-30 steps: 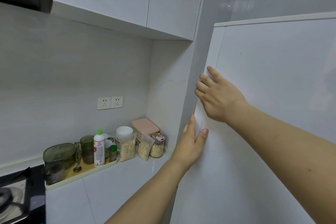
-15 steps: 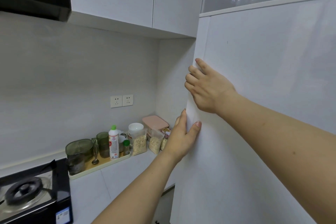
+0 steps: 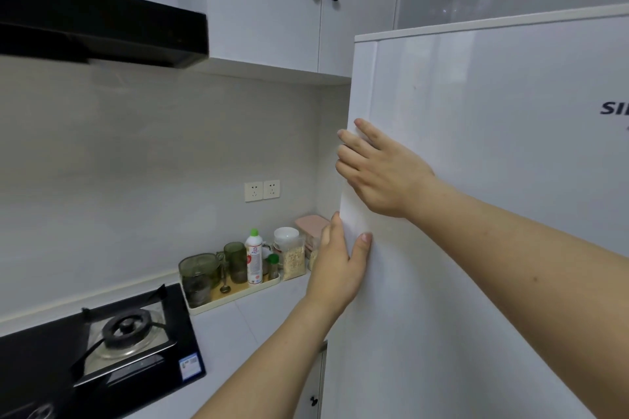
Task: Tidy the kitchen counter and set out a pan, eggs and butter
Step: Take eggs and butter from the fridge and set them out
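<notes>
Both hands point(image 3: 343, 214) gripping fridge door point(image 3: 476, 180) edge

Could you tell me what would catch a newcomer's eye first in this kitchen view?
Both hands on the left edge of the white fridge door: the right hand curls round it higher up, the left hand grips it below. To the left, a black gas hob sits under a black hood.

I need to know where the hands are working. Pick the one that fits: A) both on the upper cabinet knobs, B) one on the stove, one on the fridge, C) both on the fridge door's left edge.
C: the left hand grips the fridge door at its left edge, and the right hand curls round that edge just above it.
</notes>
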`<action>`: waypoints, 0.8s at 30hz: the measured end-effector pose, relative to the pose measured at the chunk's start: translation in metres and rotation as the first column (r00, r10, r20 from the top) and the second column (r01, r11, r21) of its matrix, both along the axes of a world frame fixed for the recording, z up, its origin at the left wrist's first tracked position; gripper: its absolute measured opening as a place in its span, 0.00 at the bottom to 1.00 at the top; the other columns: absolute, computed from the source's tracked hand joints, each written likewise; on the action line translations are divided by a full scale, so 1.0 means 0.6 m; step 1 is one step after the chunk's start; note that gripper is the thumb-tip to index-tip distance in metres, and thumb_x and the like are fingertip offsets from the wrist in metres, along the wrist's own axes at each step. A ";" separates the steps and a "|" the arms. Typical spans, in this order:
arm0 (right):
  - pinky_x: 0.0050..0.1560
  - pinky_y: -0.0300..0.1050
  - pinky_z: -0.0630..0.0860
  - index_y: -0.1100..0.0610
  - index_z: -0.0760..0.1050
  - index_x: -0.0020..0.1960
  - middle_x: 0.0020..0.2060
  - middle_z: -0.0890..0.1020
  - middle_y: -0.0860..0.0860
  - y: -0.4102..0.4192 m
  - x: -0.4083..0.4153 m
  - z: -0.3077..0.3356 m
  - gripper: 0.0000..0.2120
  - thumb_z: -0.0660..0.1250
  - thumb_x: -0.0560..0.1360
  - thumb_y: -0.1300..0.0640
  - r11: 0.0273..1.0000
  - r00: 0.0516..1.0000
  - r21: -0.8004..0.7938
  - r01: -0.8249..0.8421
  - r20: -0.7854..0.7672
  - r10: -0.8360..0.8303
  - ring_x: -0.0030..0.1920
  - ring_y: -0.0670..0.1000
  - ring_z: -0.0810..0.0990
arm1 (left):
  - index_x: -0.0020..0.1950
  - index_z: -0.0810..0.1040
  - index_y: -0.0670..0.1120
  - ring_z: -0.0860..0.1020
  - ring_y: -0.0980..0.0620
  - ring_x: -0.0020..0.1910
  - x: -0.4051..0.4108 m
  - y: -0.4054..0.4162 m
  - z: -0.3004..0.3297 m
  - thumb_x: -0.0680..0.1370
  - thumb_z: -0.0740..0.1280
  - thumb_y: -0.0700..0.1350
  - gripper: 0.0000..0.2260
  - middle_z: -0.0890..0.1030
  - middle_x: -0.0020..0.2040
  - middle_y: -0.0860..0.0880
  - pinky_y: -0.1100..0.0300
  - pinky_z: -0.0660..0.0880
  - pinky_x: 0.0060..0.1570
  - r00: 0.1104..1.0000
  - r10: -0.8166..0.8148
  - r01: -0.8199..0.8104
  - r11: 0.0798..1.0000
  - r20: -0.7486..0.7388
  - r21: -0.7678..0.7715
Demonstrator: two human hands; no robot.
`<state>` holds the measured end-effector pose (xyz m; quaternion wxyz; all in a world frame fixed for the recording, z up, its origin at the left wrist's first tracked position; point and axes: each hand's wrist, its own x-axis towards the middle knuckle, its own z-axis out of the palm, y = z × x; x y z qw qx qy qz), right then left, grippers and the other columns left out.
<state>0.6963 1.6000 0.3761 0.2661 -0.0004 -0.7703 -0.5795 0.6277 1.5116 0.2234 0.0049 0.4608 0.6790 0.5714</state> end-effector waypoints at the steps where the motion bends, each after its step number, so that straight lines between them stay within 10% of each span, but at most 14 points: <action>1: 0.73 0.60 0.58 0.61 0.78 0.53 0.52 0.78 0.58 -0.016 0.005 0.000 0.15 0.55 0.76 0.56 1.000 1.000 -0.002 -0.021 -0.004 0.021 0.67 0.61 0.70 | 0.74 0.60 0.53 0.70 0.52 0.67 0.002 -0.015 0.000 0.77 0.54 0.65 0.29 0.69 0.68 0.51 0.49 0.71 0.64 1.000 0.015 -0.015 1.000 0.001 -0.013; 12: 0.73 0.60 0.57 0.60 0.77 0.56 0.59 0.77 0.57 -0.186 0.075 -0.014 0.16 0.53 0.78 0.58 0.988 0.989 -0.074 -0.135 -0.073 0.130 0.72 0.60 0.66 | 0.68 0.70 0.49 0.71 0.53 0.59 0.063 -0.215 0.020 0.83 0.56 0.46 0.14 0.74 0.59 0.50 0.61 0.69 0.56 0.998 0.026 -0.026 1.000 -0.063 0.010; 24: 0.72 0.61 0.59 0.59 0.77 0.57 0.59 0.77 0.56 -0.308 0.165 -0.010 0.16 0.52 0.79 0.57 0.980 0.980 -0.061 -0.192 -0.058 0.188 0.71 0.60 0.67 | 0.36 0.69 0.52 0.68 0.58 0.34 0.147 -0.362 0.039 0.81 0.60 0.42 0.13 0.71 0.33 0.55 0.67 0.62 0.33 0.993 0.101 -0.099 0.995 -0.061 0.023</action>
